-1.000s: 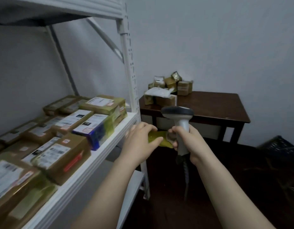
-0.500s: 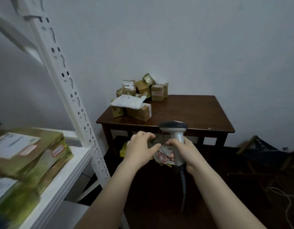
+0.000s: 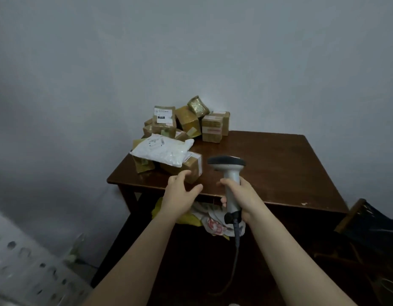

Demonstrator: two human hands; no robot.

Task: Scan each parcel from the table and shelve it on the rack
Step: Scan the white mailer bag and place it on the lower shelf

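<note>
At lower left, a blurred, perforated rack upright [image 3: 25, 268] edges the view. The parcels sit piled on the table's [image 3: 279, 168] far-left corner. The nearest is a brown box [image 3: 191, 170], long axis roughly left-right, under a white mailer [image 3: 160, 152]. The left hand [image 3: 180, 193] hovers just before that box — fingers spread, holding nothing — and is clearly the nearer hand. To its right, the right hand [image 3: 241, 197] grips the scanner [image 3: 229, 173] upright by its handle.
</note>
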